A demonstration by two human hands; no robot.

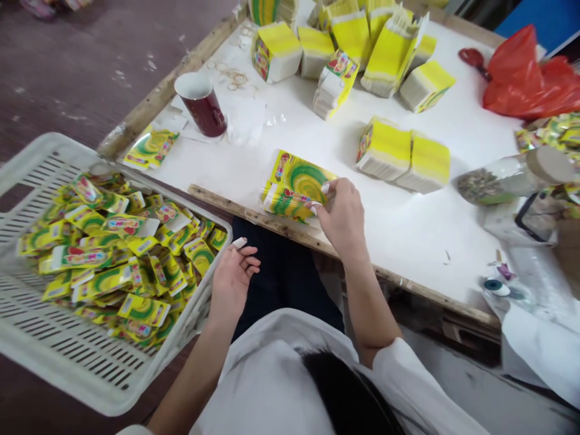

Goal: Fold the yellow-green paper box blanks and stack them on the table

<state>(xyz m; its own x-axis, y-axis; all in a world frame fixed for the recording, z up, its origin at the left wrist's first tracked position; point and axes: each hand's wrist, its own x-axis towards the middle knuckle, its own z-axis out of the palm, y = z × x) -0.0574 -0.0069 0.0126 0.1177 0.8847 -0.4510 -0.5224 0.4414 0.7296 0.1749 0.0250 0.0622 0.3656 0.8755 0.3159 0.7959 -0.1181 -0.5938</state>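
Near the table's front edge lie yellow and green printed packets (296,184), some overlapping. My right hand (342,214) is at their right end, with thumb and fingertips on the packets and white wraps on the fingertips. My left hand (235,266) is off the table, beside the right rim of a white plastic basket (158,356). Its fingers are loosely curled and apart, one tip is wrapped in white, and nothing is in it. Many small filled yellow packs (104,254) lie heaped in the basket.
Bundles of yellow cartons (385,148) stand behind and right of my right hand. A maroon mug (202,106), rubber bands (231,75) and a flat packet (151,147) are at the left. A red bag (525,78) and a jar (512,172) are at the right.
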